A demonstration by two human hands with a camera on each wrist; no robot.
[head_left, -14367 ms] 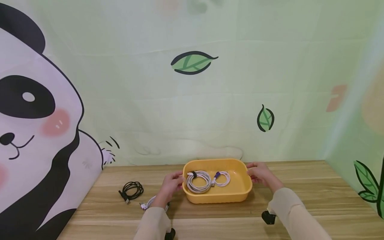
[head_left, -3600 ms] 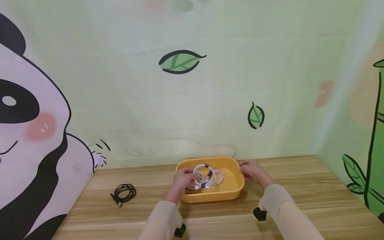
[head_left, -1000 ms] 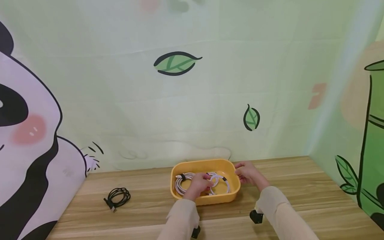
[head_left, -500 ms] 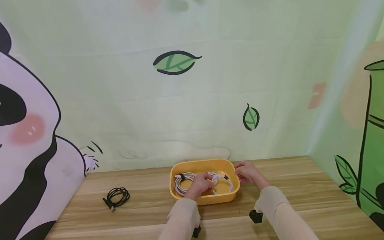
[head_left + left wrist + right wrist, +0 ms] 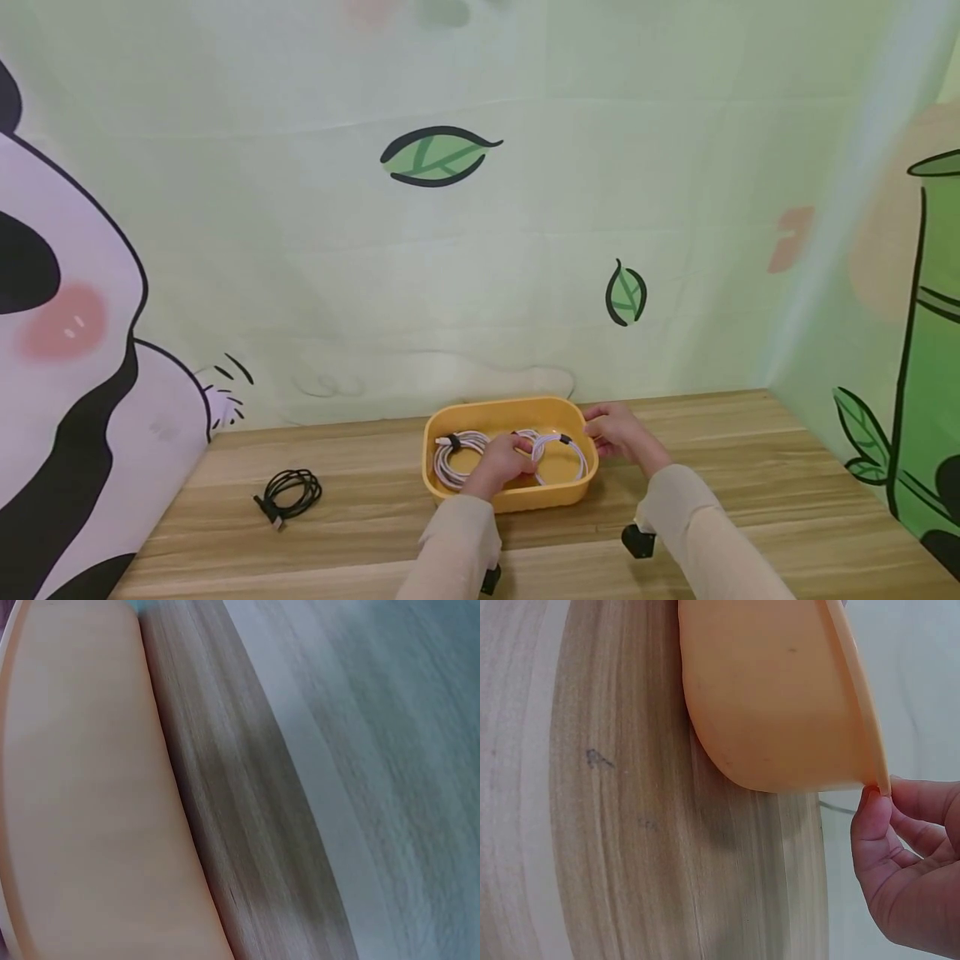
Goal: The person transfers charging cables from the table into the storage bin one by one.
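A yellow plastic basket (image 5: 517,502) stands on the wooden table near the wall. My left hand (image 5: 498,463) reaches over its front rim and pinches a coiled white charging cable (image 5: 582,458) with a black tie, at the right part of the basket. A thicker pale cable coil (image 5: 444,468) lies in the basket's left part. Behind my left fingers another small white coil (image 5: 527,433) is mostly hidden. My right hand (image 5: 619,432) pinches the right rim between thumb and fingers, as the right wrist view shows too. The left wrist view has only the basket's outer wall (image 5: 97,780) and table.
A coiled black USB cable (image 5: 291,497) lies on the table (image 5: 360,533), left of the basket. A printed backdrop (image 5: 322,250) with a panda and leaves rises right behind the table. Small black devices (image 5: 638,542) hang under both wrists.
Compared with the oldest frame, the white cable from the table is now in the basket. My left hand carried it rightward inside; the last second shows hardly any movement. The right hand stays on the rim.
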